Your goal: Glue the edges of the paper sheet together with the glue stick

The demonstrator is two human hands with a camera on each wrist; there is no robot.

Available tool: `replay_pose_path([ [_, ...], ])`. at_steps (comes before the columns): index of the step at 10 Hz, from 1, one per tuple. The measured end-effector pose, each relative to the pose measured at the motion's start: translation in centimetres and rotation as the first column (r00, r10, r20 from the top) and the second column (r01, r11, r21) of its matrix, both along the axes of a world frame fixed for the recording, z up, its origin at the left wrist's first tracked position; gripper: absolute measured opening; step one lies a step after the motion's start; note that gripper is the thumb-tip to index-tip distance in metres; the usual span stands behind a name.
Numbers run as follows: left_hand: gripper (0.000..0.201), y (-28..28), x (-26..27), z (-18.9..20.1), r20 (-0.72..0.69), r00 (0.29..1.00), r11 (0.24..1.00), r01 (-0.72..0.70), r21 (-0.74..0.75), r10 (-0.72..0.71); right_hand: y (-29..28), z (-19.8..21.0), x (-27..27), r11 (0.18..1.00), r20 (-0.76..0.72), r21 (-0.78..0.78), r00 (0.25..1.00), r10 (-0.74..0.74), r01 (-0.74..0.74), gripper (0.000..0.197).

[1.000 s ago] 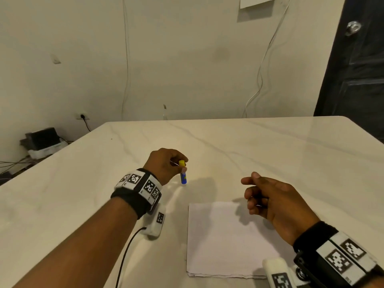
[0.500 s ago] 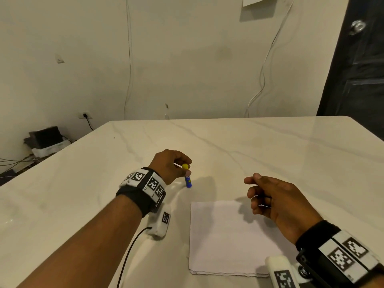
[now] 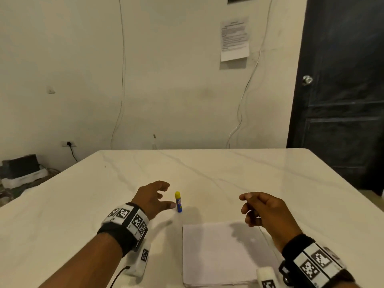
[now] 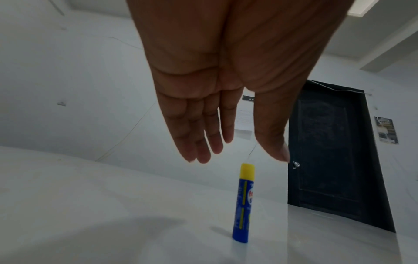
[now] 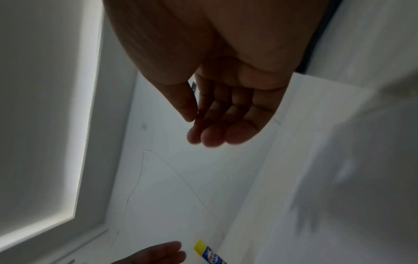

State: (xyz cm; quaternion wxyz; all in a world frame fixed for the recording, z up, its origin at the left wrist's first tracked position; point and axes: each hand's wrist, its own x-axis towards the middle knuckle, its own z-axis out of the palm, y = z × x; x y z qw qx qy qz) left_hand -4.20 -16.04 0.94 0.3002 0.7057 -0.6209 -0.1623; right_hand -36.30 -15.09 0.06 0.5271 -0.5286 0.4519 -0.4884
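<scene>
Blue glue stick (image 3: 178, 202) stands upright just right of the left hand (image 3: 153, 198), fingers spread, holding nothing; right hand (image 3: 265, 210) loosely curled, empty, above the paper sheet (image 3: 218, 254).

I'm letting go with my left hand (image 3: 152, 199): it was pinching the yellow cap a second ago, and now it's spreading its fingers (image 4: 203, 135) and hanging just at 9 o'clock of the glue stick (image 3: 178, 202), clear of it. The stick is standing upright on its own on the table (image 3: 259, 173). I'm also tilting my head up, so more wall and door are coming into view.
</scene>
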Motion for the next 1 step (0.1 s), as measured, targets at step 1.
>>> replay_pose_path([
  [1, 0.060, 4.56, -0.13, 0.08, 0.029, 1.000, 0.999, 0.004, -0.038, -0.003, 3.87, 1.76, -2.24, 0.998, -0.137, -0.035, 0.990, 0.039, -0.044, 0.021],
])
